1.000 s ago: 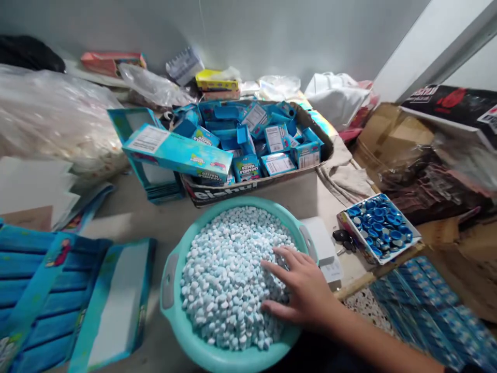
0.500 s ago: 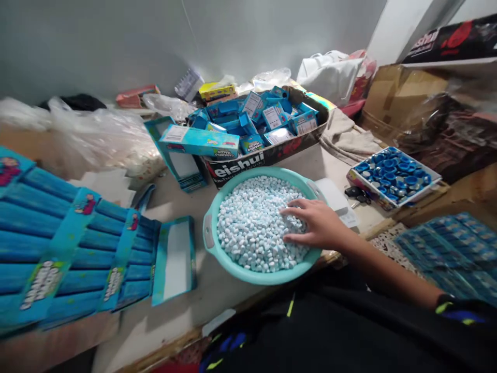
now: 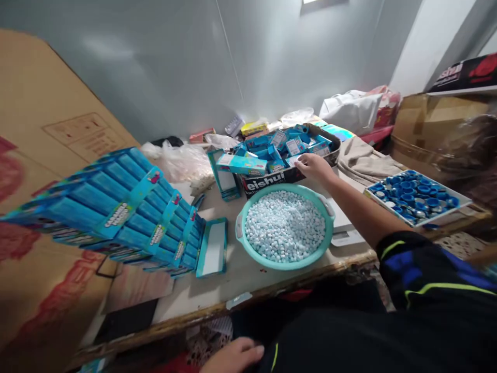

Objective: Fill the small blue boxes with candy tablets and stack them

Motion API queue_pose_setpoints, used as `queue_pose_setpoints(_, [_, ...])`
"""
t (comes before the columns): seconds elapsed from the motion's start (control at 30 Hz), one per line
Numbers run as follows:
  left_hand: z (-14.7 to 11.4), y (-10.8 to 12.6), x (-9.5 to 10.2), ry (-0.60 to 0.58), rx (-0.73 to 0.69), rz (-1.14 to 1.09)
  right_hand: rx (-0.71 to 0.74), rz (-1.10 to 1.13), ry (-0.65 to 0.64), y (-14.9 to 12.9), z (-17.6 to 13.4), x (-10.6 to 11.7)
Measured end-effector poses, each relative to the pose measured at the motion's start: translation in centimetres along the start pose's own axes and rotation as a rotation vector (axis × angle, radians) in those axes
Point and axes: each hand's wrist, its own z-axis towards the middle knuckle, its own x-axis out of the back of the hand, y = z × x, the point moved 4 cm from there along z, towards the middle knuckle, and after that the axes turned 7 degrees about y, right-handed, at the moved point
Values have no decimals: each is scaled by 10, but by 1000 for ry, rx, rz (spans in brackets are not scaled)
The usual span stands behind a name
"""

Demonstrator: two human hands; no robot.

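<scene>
My right hand (image 3: 316, 168) reaches over the front edge of a dark carton (image 3: 267, 181) heaped with small blue boxes (image 3: 294, 146). Its fingers are closed on a small blue candy box (image 3: 294, 160) at the front of that heap. Nearer to me, below the hand, stands a turquoise basin (image 3: 252, 252) filled with pale blue and white candies (image 3: 285, 225). At the bottom edge rests my left hand (image 3: 236, 356), partly cut off by the frame, with its visible fingers loosely stretched out and nothing seen in them.
Stacked blue display boxes (image 3: 151, 217) stand on the left before a large cardboard box (image 3: 66, 129). An open blue box (image 3: 212, 248) lies beside the basin. A white scale (image 3: 345, 235) and a tray of blue caps (image 3: 417, 197) are on the right.
My right hand has left the candies in the basin and moved up and away to the carton of small boxes. My left hand has come into view at the bottom. The view has shifted.
</scene>
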Motion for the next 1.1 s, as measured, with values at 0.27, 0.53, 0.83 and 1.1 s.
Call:
queue_pose_setpoints(0.27, [13, 191, 119, 761, -464, 283, -270, -310, -318, -2, 102, -43])
queue_pose_setpoints(0.53, [120, 241, 159, 1184, -844, 298, -108, -96, 8, 0, 82, 7])
queue_pose_setpoints(0.83, [129, 236, 152, 998, -1158, 127, 24, 917, -432, -71, -64, -33])
queue_pose_setpoints(1.1, [140, 213, 179, 1232, -801, -134, 120, 131, -466, -27, -105, -52])
